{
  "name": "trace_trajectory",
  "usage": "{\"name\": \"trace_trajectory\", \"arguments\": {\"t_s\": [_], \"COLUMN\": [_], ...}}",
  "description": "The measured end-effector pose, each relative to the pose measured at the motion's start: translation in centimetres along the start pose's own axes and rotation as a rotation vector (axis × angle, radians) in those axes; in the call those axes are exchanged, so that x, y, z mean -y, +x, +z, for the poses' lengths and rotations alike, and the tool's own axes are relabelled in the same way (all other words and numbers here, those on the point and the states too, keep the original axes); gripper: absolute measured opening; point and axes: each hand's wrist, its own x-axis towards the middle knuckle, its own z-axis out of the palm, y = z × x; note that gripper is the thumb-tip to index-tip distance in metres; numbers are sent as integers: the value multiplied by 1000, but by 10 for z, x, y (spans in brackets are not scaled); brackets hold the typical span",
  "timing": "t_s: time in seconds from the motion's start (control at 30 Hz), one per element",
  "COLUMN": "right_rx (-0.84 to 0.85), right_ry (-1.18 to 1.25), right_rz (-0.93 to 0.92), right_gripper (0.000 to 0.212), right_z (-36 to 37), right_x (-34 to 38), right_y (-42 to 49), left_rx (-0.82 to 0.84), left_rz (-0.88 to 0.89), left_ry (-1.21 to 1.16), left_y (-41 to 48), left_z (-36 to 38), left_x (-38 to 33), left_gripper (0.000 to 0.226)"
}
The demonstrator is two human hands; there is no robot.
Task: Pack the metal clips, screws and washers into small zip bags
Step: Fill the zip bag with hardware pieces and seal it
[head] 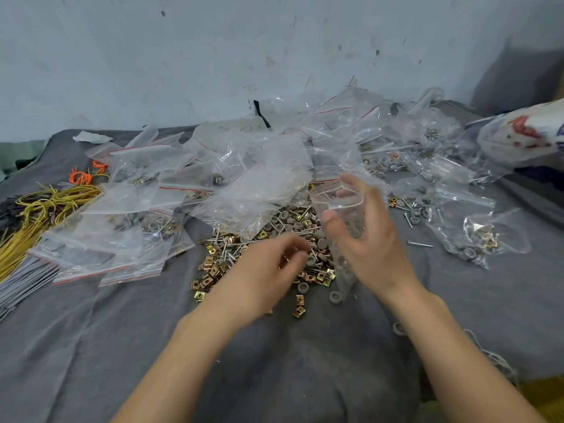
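One view only: head-worn wide-angle camera, pointing forward and down. Person's own forearms rise from bottom edge, so lens sits just above and behind them. Left hand (274,261) and right hand (366,239), zip bag (345,218) in its grip, land centre frame, close up. Heap of clips, screws and washers (219,264) right behind them, near. Grey cloth (91,346) fills lower half, running off to pale wall (213,56) across top. Yellow wires (39,209) clipped by left edge.

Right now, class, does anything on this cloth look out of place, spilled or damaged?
A lone screw lies on the grey cloth, right of the loose pile; a washer sits apart on its near side. Nothing looks damaged.
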Motion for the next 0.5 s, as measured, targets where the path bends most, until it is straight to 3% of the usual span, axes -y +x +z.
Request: {"name": "trace_trajectory", "arguments": {"t_s": [0.1,0.27,0.43,0.5], "right_rx": [-63,-110,-107,-107], "right_ry": [65,159,103,59], "right_rz": [18,67,49,31], "right_gripper": [59,56,55,56], "right_z": [-5,-13,-18,-18], "right_x": [-3,-5,-9,-11], "right_y": [3,5,4,4], "left_rx": [112,143,116,93], "left_rz": [123,238,234,148], "left_ry": [176,433,406,176], "left_y": [-12,-17,-13,-9], "left_z": [18,41,47,41], "left_x": [-3,-9,-10,-9], "left_gripper": [24,32,27,22]}}
